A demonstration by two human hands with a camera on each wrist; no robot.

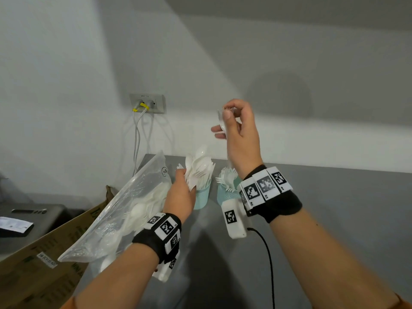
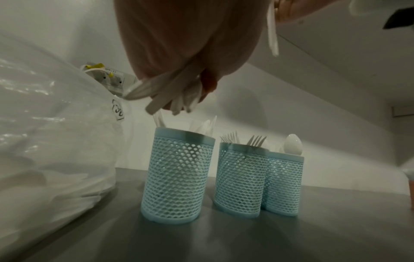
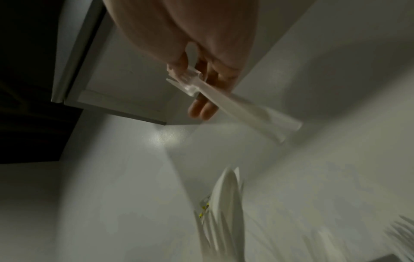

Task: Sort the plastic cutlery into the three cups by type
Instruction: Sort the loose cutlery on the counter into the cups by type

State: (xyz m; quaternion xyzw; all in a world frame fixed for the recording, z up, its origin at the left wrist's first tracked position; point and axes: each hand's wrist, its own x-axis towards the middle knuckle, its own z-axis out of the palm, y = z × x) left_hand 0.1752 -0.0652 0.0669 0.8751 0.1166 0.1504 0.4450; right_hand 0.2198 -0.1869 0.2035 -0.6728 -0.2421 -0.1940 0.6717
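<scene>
A fistful of white plastic cutlery [image 1: 197, 169] is gripped by the left hand [image 1: 181, 195], fingers curled round the handles, above the three pale blue mesh cups [image 2: 177, 174] near the far edge of the grey tabletop [image 1: 334, 208]. A single white plastic piece [image 3: 241, 106], its type unclear, is pinched by the raised right hand [image 1: 239, 130]. A clear plastic bag [image 1: 124, 208] of cutlery lies at the left edge.

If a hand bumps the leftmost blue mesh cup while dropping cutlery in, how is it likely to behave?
The leftmost cup looks tall and narrow with open mesh walls, so it is probably light and apt to tip. It stands apart from the fork cup, so nothing would brace it. The smooth grey table may let it slide instead.
</scene>
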